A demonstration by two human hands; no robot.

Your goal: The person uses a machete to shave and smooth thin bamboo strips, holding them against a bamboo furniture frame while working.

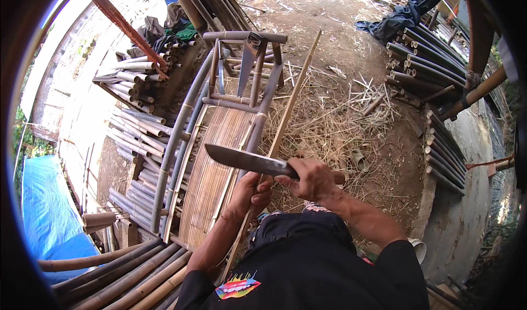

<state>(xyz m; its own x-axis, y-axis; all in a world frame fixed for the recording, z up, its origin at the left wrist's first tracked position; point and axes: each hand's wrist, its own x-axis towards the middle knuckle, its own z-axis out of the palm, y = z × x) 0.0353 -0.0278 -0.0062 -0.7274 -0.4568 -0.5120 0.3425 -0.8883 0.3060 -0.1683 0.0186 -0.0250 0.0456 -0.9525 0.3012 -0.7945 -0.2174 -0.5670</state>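
Note:
My right hand [314,179] is wrapped round the wooden handle of a machete [241,159], whose broad dark blade points to the left. Under that blade runs a long, thin bamboo strip [291,104], slanting from beside my left forearm up toward the far middle. My left hand [251,192] grips this strip just below the blade, close to my right hand. The blade crosses the strip near my fingers; whether it cuts into it I cannot tell. To the left lies a bamboo bench [214,156] with a slatted top, and a handsaw [250,63] hangs on its far end frame.
Bamboo poles lie stacked at the left [137,131], near left [126,277] and right [433,57]. Shavings [335,129] litter the dirt floor ahead. A blue tarp [46,200] lies far left. On the right, a horizontal pole [477,93] juts in beside a concrete strip [458,227].

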